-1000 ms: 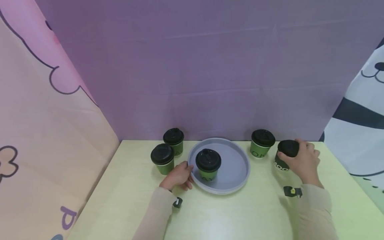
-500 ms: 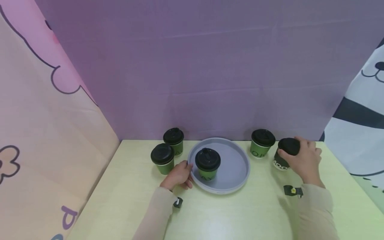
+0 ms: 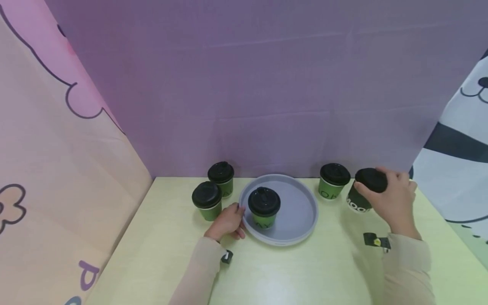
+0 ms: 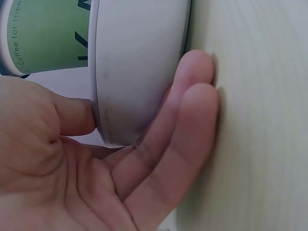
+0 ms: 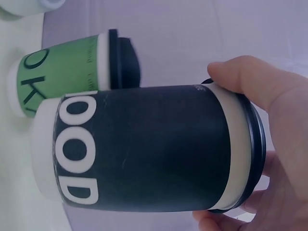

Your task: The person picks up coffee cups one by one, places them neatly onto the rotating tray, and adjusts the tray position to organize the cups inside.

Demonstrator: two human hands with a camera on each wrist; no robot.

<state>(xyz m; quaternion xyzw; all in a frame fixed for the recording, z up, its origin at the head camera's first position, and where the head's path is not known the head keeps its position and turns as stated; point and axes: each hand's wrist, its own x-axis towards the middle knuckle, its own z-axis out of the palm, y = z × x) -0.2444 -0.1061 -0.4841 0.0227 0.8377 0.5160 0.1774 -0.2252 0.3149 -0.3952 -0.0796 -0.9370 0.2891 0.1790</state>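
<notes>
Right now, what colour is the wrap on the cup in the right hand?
The wrap looks black with white lettering; best seen in the right wrist view.

Pretty soft, even light tbh, pale glare on the near table (image 3: 286, 281), faint shadow beside the right sleeve (image 3: 407, 264), and the right wrist cam's green cup (image 5: 67, 70) looks fuzzier than the black cup (image 5: 154, 149).

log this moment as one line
left hand: grips round tray | right hand: holds black coffee cup | one green coffee cup: on round tray
</notes>
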